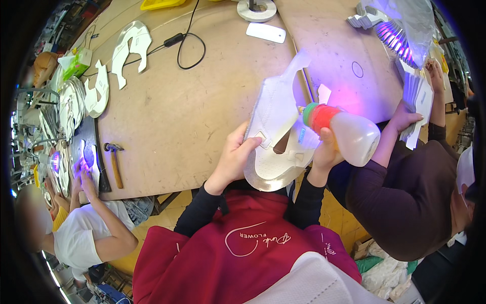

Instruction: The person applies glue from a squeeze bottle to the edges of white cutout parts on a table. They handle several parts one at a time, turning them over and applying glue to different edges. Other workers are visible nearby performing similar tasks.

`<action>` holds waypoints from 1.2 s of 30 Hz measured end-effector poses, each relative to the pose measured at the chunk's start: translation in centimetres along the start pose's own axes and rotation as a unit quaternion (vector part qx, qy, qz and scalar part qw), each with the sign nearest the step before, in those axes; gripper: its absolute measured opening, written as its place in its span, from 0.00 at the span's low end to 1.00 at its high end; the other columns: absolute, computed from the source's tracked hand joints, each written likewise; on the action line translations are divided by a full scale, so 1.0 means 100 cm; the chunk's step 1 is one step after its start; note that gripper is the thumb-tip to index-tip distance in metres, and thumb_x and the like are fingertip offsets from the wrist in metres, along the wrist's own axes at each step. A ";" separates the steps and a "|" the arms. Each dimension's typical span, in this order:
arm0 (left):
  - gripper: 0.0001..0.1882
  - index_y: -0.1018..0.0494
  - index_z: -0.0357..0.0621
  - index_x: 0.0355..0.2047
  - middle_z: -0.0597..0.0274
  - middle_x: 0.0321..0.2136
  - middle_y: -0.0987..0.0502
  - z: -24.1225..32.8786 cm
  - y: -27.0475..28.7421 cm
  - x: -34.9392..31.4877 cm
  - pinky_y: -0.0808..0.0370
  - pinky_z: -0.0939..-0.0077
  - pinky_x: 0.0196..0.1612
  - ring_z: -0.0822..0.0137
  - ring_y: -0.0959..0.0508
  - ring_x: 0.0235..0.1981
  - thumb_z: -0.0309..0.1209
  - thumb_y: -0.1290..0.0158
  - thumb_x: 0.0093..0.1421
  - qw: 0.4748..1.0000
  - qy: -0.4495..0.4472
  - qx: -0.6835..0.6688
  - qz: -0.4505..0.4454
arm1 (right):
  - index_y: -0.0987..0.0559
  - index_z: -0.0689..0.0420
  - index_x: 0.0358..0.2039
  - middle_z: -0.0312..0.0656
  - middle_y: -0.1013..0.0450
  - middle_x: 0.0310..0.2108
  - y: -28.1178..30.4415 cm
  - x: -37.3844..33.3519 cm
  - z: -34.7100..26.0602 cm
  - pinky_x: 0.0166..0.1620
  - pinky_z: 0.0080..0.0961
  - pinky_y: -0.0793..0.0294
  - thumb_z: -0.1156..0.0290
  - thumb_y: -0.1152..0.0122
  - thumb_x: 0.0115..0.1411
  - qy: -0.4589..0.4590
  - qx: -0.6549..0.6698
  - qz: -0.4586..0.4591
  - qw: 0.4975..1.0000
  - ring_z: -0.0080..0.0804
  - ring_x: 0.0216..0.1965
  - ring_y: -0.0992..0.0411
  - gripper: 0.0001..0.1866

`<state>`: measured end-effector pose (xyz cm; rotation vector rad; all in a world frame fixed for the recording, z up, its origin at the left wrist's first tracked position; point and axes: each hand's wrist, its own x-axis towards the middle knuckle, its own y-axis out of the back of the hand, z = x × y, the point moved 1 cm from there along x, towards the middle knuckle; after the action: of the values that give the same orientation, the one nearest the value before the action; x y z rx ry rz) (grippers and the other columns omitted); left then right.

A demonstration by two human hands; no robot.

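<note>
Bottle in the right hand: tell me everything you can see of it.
The bottle looks like translucent, whitish plastic, with a rounded body, a red band near the neck, a green cap and a small yellowish nozzle. It is tilted, nozzle toward the white piece, base toward the lower right. The right hand grips it from below. Whether the nozzle touches the piece, I can't tell.
</note>
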<state>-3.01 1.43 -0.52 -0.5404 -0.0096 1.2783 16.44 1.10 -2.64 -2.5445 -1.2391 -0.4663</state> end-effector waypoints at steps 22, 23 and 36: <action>0.19 0.35 0.31 0.49 0.62 0.38 0.27 0.005 0.006 0.001 0.33 0.82 0.42 0.76 0.29 0.38 0.24 0.56 0.56 0.996 -0.029 0.074 -0.026 | 0.32 0.64 0.45 0.44 0.31 0.41 0.000 0.005 -0.011 0.50 0.32 0.35 0.69 0.32 0.45 0.003 0.091 0.026 0.996 0.34 0.42 0.32 0.28; 0.18 0.34 0.32 0.48 0.64 0.37 0.27 0.005 0.006 0.001 0.32 0.83 0.40 0.77 0.29 0.36 0.25 0.56 0.56 0.996 -0.035 0.075 -0.023 | 0.32 0.64 0.45 0.43 0.31 0.41 0.000 0.003 -0.008 0.50 0.31 0.35 0.69 0.32 0.45 -0.008 0.078 0.027 0.997 0.34 0.42 0.32 0.27; 0.23 0.38 0.31 0.53 0.61 0.43 0.28 0.004 0.008 0.001 0.35 0.80 0.47 0.75 0.30 0.43 0.23 0.58 0.55 0.999 -0.012 0.044 -0.020 | 0.35 0.64 0.49 0.48 0.31 0.42 0.002 -0.023 0.001 0.49 0.35 0.33 0.67 0.31 0.45 -0.063 0.118 -0.003 0.991 0.37 0.43 0.32 0.32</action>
<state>-3.86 1.86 -0.52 -0.4465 0.0165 1.2409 15.34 -0.61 -3.63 -2.3990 -1.2624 -0.1511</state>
